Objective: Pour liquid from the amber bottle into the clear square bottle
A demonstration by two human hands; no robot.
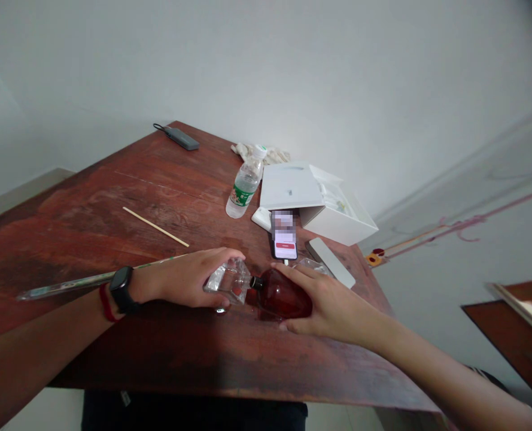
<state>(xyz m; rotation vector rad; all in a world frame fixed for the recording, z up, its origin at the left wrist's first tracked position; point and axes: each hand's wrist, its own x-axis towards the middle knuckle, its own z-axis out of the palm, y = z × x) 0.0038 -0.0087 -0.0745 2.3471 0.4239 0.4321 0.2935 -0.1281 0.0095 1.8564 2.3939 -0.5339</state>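
My left hand (189,278) grips a small clear glass bottle (228,281) that lies on its side on the reddish wooden table (126,197). A black watch and a red band sit on that wrist. My right hand (326,302) wraps round a dark red rounded bottle (280,294), whose neck points left toward the clear bottle. The two bottles meet mouth to mouth between my hands.
Behind my hands lie a phone (284,234) with a lit screen, an open white box (319,200), a flat grey slab (331,261), a plastic water bottle (245,182), a wooden stick (155,226), a long clear rod (81,281), a cloth and a grey power bank (181,137). The table's near edge is close.
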